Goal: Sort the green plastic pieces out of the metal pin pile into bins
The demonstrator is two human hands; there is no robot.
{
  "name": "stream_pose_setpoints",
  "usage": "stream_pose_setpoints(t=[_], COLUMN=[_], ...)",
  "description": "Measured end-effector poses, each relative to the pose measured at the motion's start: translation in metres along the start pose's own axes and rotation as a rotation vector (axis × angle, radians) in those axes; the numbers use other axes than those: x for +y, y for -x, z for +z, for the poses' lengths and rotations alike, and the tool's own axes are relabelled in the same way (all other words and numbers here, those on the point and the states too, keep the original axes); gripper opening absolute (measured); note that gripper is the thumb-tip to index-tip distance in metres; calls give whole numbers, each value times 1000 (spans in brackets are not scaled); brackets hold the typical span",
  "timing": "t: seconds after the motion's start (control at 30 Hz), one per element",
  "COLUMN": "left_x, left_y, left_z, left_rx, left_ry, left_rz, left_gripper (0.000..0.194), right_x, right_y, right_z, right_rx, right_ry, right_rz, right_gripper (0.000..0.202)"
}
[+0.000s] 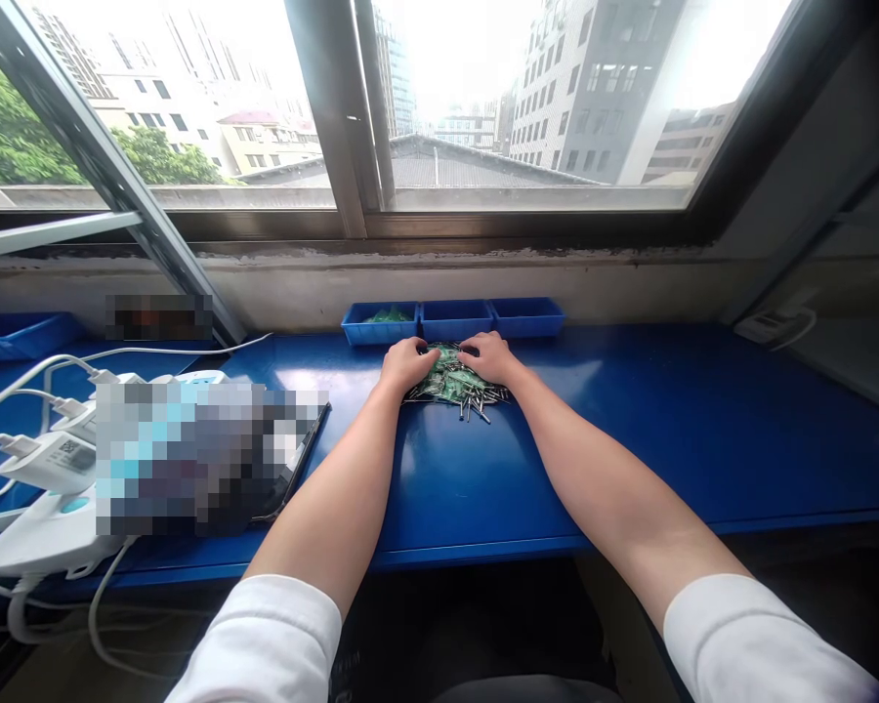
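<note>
A heap of thin metal pins or rods mixed with green pieces (450, 383) lies on the blue tabletop (476, 488); the exact kind of the small parts cannot be made out. My left hand (408, 363) rests at the heap's left side, thumb apart from the curved fingers. On the other side, my right hand (489, 357) touches the heap's upper right, its thumb also spread from the fingers. Both hands look open around the heap, and their fingertips are partly hidden. Several pins stick out at the front of the heap.
Behind the heap stand a blue bin (358, 330) with green pieces, a middle blue bin (455, 317) and a right blue bin (531, 317). At left are a white power strip (40, 532) with plugs and cables, a blurred-out item (190, 459) and another blue tray (21, 337).
</note>
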State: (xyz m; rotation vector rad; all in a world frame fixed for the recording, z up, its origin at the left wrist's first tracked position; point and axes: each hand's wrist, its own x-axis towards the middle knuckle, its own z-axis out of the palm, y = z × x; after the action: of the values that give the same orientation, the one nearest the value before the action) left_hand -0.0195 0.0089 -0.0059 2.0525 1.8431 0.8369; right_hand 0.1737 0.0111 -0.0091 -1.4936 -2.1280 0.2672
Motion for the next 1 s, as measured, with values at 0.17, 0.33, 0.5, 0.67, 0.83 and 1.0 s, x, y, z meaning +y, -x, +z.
stream_pose_setpoints(t=[0.17, 0.33, 0.5, 0.67, 0.83, 1.0], left_x=[0, -1, -1, 0, 0, 0], left_y=[0, -1, -1, 0, 1, 0], left_z=[0, 1, 0, 1, 1, 2], left_rx=[-7, -9, -22, -29, -25, -15], left_ry=[-15, -30, -39, -49, -51, -35], left_rz=[1, 20, 17, 27, 24, 25], left_gripper=[45, 46, 46, 45, 44, 44], right_x=[-2, -3, -7, -5, -2, -5], right_y=[1, -1, 0, 3, 3, 2], right_z=[-2, -1, -4, -5, -4, -3], right_rx=[-4, -32, -70, -11, 10, 11], right_ry=[-73, 5, 18, -72, -120, -34], right_rz=[-39, 21, 28, 23, 15, 14], right_gripper=[27, 36, 30, 22, 23, 24])
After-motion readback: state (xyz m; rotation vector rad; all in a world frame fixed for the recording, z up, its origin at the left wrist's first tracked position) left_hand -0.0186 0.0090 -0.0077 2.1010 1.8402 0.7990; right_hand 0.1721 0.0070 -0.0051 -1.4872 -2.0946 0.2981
